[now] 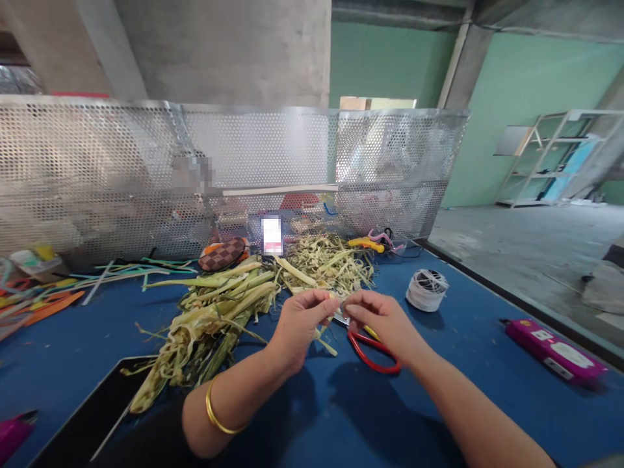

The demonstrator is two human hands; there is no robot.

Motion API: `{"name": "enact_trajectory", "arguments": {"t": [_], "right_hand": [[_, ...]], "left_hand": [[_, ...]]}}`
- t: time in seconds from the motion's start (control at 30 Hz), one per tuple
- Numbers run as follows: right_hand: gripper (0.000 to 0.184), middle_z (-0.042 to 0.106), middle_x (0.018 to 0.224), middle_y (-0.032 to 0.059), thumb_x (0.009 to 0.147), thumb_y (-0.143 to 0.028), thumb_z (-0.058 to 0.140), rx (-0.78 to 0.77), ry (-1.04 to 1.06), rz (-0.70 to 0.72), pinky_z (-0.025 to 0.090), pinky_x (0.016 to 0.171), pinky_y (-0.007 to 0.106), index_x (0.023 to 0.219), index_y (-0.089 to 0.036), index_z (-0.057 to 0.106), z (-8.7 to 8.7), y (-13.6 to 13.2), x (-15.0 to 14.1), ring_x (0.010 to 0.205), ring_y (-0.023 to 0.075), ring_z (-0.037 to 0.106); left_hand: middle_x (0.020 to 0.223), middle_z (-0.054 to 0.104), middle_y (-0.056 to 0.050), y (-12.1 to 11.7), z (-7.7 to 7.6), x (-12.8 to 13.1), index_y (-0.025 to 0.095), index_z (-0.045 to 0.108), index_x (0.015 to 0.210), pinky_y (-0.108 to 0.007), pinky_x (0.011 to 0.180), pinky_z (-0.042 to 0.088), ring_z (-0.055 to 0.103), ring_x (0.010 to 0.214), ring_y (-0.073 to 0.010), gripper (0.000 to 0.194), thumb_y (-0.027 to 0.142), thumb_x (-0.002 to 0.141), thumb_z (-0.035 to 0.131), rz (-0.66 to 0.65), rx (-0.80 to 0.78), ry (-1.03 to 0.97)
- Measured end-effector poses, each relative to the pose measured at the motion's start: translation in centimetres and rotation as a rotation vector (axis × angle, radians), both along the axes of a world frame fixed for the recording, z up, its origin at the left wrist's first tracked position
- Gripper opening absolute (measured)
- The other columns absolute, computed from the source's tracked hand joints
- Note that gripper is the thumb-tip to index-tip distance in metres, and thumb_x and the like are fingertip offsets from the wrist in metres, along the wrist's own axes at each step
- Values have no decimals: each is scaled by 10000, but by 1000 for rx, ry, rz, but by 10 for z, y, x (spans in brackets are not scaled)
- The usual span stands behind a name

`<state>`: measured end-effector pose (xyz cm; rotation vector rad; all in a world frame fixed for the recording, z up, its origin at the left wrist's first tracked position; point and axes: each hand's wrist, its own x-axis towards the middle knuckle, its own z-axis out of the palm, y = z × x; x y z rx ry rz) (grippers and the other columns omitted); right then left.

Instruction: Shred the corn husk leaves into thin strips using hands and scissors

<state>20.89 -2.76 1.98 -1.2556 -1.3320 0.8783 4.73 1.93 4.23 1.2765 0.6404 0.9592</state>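
Note:
My left hand (305,325) is closed in a pinch, with a small pale bit of dried husk at its fingertips. A thin husk strip (325,343) shows just beneath that hand; whether it joins the pinched bit, I cannot tell. Close beside it, my right hand (377,318) is pinched too, its fingertips nearly meeting the left ones; what they hold is too small to make out. Below the right hand lie red-handled scissors (375,361), partly covered by it. A bundle of long dried corn husks (209,325) lies to the left, and a heap of shredded husk (331,260) lies behind my hands.
A ball of white string (427,290) and a purple packet (556,351) sit at right. A black tray-like item (92,409) lies front left. Coloured strips (43,299), a checkered pouch (221,254) and a yellow-handled tool (366,244) lie before a perforated metal screen (263,143).

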Motion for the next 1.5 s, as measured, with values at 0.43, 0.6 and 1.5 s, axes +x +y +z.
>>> {"name": "enact_trajectory", "arguments": {"t": [0.43, 0.6, 1.5], "right_hand": [[67, 614, 818, 10, 724, -159, 610, -119, -861, -182, 400, 705, 253, 733, -212, 650, -45, 35, 79, 746, 152, 567], [84, 598, 798, 22, 733, -134, 578, -112, -858, -217, 368, 660, 256, 671, -192, 576, -50, 38, 71, 720, 152, 543], [296, 618, 735, 62, 960, -133, 282, 651, -1234, -89, 409, 755, 340, 840, -171, 550, -35, -72, -35, 695, 189, 553]], "left_hand": [[723, 697, -31, 8, 19, -7, 139, 647, 715, -218, 610, 498, 625, 583, -101, 174, 305, 718, 700, -26, 62, 102], [749, 688, -37, 11, 19, -9, 131, 646, 718, -212, 595, 490, 591, 562, -80, 238, 350, 687, 733, -55, -35, 82], [819, 694, -83, -13, -4, 13, 116, 700, 725, -152, 461, 362, 592, 675, -102, 235, 299, 599, 776, -450, -348, 343]]}}
